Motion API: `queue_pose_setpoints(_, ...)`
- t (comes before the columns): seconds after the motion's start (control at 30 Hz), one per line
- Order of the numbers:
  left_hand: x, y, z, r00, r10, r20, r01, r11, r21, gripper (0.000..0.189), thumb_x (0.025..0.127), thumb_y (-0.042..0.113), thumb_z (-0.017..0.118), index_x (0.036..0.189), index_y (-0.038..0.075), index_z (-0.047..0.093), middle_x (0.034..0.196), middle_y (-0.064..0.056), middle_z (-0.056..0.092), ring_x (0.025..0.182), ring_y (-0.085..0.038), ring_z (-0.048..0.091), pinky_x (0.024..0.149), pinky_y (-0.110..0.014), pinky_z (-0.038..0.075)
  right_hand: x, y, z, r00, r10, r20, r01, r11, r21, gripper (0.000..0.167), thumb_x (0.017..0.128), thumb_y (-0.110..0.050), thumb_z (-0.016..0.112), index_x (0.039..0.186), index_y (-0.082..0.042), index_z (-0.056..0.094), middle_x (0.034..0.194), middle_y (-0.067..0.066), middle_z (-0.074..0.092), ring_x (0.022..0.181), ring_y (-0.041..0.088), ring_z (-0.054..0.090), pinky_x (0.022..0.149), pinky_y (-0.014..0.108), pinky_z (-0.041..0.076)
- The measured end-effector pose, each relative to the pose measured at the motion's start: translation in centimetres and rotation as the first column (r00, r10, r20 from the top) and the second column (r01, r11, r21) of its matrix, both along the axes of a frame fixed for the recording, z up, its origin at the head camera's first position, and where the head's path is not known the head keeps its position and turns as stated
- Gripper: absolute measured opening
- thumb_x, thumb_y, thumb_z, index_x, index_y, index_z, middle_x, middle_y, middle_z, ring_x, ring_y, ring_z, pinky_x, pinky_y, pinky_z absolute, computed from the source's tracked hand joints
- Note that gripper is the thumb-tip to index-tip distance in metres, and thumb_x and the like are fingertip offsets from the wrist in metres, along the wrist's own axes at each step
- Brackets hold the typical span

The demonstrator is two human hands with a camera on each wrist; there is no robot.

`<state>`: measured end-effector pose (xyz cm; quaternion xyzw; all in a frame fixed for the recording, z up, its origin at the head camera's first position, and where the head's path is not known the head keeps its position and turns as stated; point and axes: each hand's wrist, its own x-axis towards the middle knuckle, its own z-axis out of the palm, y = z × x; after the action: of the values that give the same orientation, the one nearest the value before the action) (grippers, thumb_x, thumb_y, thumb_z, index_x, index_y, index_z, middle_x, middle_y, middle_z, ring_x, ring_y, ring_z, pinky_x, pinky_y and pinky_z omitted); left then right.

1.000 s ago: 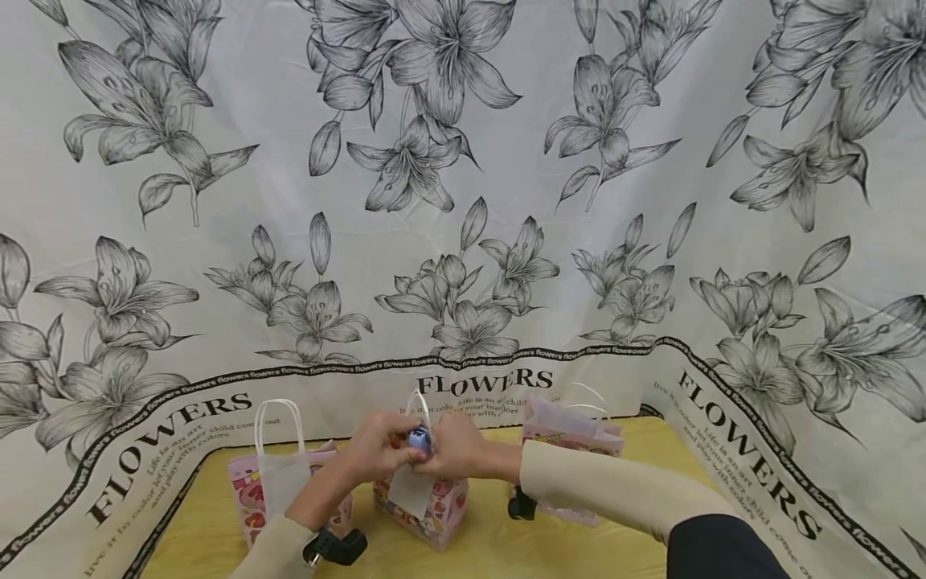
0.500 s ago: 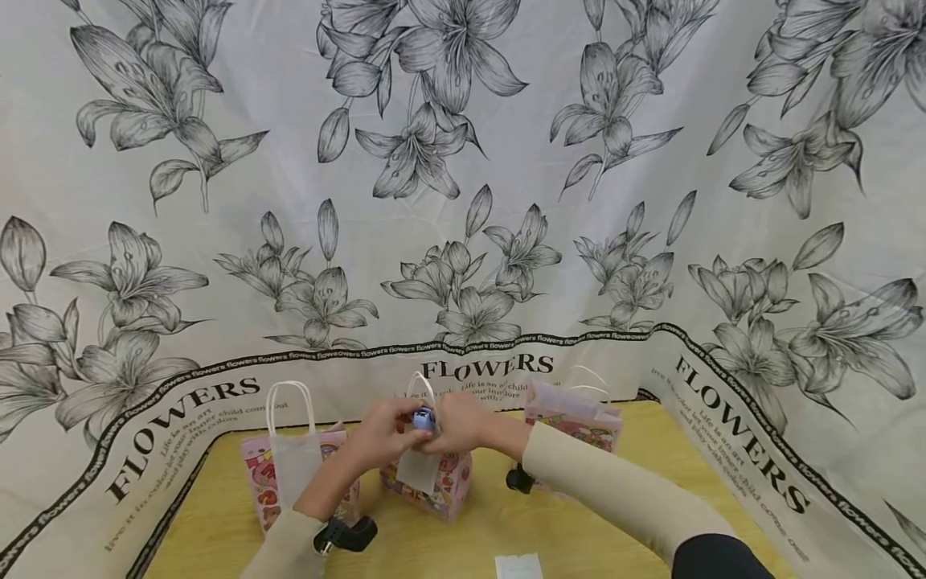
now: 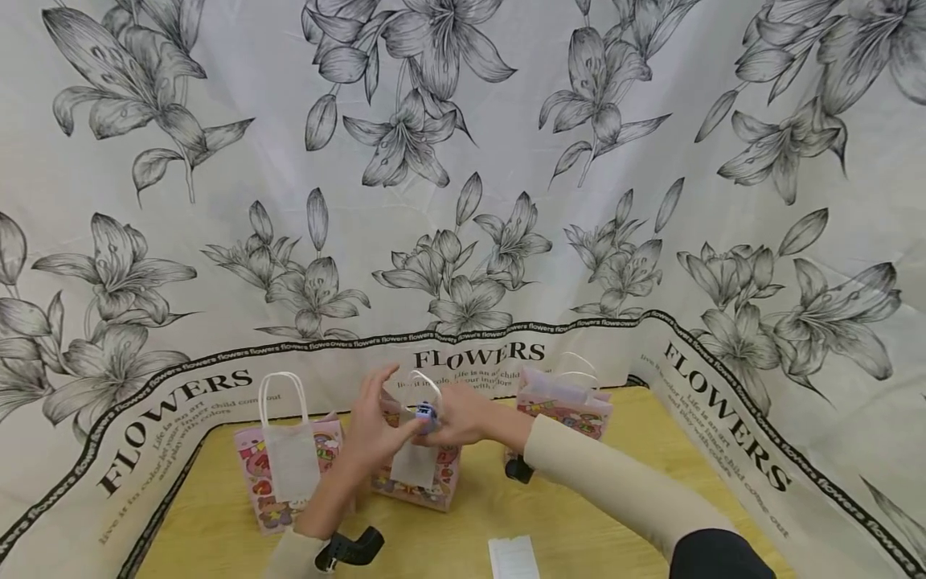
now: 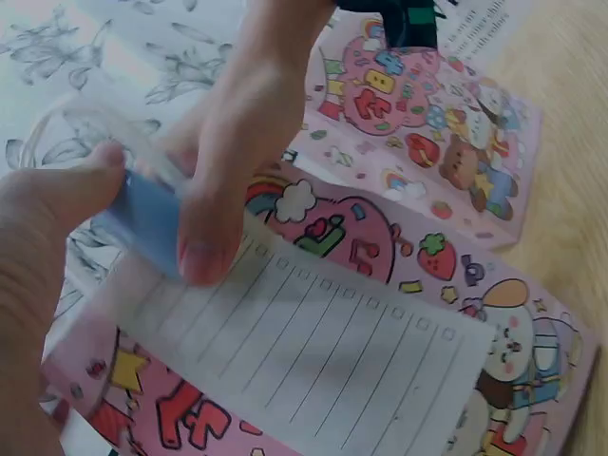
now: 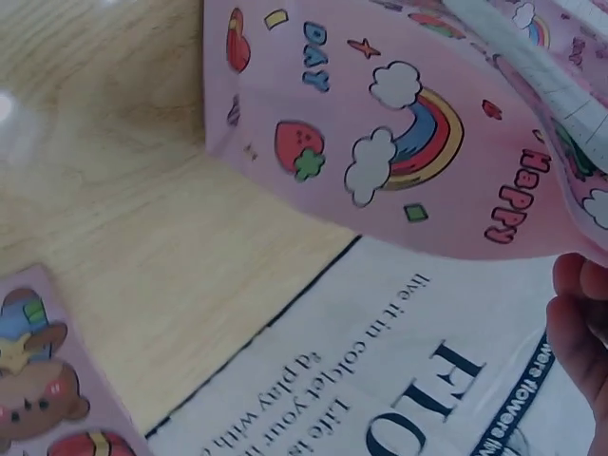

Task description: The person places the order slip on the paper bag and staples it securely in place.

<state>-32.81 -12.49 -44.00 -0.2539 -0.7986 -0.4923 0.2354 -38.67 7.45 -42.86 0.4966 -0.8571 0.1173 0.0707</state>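
Note:
At the table's middle, a pink cartoon-print paper bag stands with a lined white paper slip against its front. At its top edge sits a small blue object, block-like with a dark detail; its exact kind is unclear. My right hand grips the bag's top beside it, and its thumb lies over the slip's upper end. My left hand has its index finger raised away, while its thumb touches the blue object. The bag's white handle arches between the hands.
A similar pink bag with a white slip stands to the left. Another pink bag is at the right, partly behind my right arm. A loose white paper lies at the front of the yellowish wooden table. A flower-printed cloth hangs behind.
The left hand's fingers have lifted off and spread from the blue object, leaving the thumb on it. The right hand keeps its place at the bag's top.

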Motion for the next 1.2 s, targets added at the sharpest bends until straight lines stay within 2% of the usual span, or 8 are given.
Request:
queue_pose_setpoints(0.13,0.7,-0.6,0.6,0.973,-0.025,0.228,0.011,0.998,0.059,0.067,0.074,0.024,0.087,0.132,0.014,0.057,0.115,-0.011,0.06,0.088,-0.019,0.062,0.07,-0.036,0.052,0.8,0.5,0.9,0.996,0.067,-0.057,-0.067,0.998,-0.004,0.041,0.084,-0.056,0.069,0.064,-0.023,0.051,0.052,-0.017,0.043,0.043,-0.003,0.039,0.043,0.013,0.035)
queue_pose_setpoints(0.27,1.4,-1.5,0.5,0.947,-0.04,0.318,0.033,0.999,0.026,0.053,0.074,0.026,0.087,0.121,0.014,0.067,0.104,-0.005,0.065,0.087,-0.018,0.06,0.066,-0.033,0.051,1.5,1.0,1.2,0.998,0.05,-0.026,-0.048,0.997,0.062,0.043,0.083,-0.061,0.066,0.067,-0.025,0.05,0.057,-0.018,0.044,0.049,-0.002,0.04,0.045,0.013,0.034)
queue_pose_setpoints(0.47,1.2,-1.7,-0.9,0.863,-0.191,0.468,0.138,0.98,0.145,0.027,0.081,0.024,0.081,0.098,0.005,0.074,0.089,-0.007,0.069,0.074,-0.018,0.065,0.059,-0.029,0.054,2.0,1.0,2.0,0.992,-0.039,0.116,0.027,0.995,0.097,0.043,0.08,-0.068,0.065,0.08,-0.025,0.059,0.066,-0.016,0.051,0.057,0.001,0.047,0.051,0.017,0.041)
queue_pose_setpoints(0.6,0.8,-1.2,-1.8,0.872,-0.209,0.443,0.105,0.963,0.246,0.022,0.083,0.026,0.08,0.093,0.007,0.076,0.086,-0.009,0.07,0.068,-0.017,0.063,0.058,-0.029,0.053,1.9,0.9,2.3,0.985,-0.09,0.148,0.073,0.99,0.117,0.049,0.081,-0.069,0.063,0.088,-0.021,0.06,0.063,-0.012,0.046,0.054,0.003,0.043,0.05,0.019,0.039)
queue_pose_setpoints(0.7,0.7,-0.9,-2.1,0.894,-0.189,0.407,0.073,0.956,0.284,0.022,0.081,0.023,0.081,0.096,0.008,0.075,0.091,-0.009,0.069,0.076,-0.019,0.066,0.061,-0.029,0.054,1.9,0.8,2.3,0.985,-0.085,0.147,0.069,0.991,0.113,0.047,0.082,-0.067,0.063,0.091,-0.021,0.06,0.056,-0.011,0.041,0.048,0.004,0.039,0.046,0.02,0.036)
queue_pose_setpoints(0.93,2.3,0.2,-1.0,0.909,-0.176,0.377,0.109,0.975,0.193,0.033,0.075,0.013,0.085,0.105,0.006,0.074,0.098,-0.009,0.072,0.088,-0.023,0.069,0.067,-0.031,0.056,2.7,0.7,1.8,0.981,-0.016,0.195,0.009,0.999,0.035,0.036,0.084,-0.059,0.068,0.095,-0.024,0.064,0.07,-0.016,0.055,0.057,0.0,0.051,0.052,0.017,0.042)
queue_pose_setpoints(1.07,2.4,0.5,-1.6,0.906,-0.138,0.4,0.065,0.979,0.192,0.03,0.075,0.006,0.084,0.103,0.004,0.075,0.092,-0.01,0.073,0.078,-0.021,0.069,0.062,-0.029,0.055,3.2,0.6,1.3,0.981,-0.018,0.191,0.02,1.0,-0.006,0.036,0.082,-0.057,0.07,0.086,-0.023,0.062,0.067,-0.016,0.054,0.054,-0.001,0.049,0.049,0.016,0.041)
queue_pose_setpoints(1.2,2.5,0.2,-2.1,0.909,-0.174,0.378,0.087,0.968,0.235,0.028,0.077,0.005,0.082,0.103,0.001,0.074,0.094,-0.013,0.072,0.078,-0.019,0.07,0.063,-0.03,0.056,4.0,0.9,0.5,0.987,-0.067,0.148,0.076,0.995,-0.061,0.036,0.08,-0.056,0.073,0.08,-0.022,0.06,0.06,-0.015,0.049,0.049,0.0,0.042,0.045,0.016,0.036)
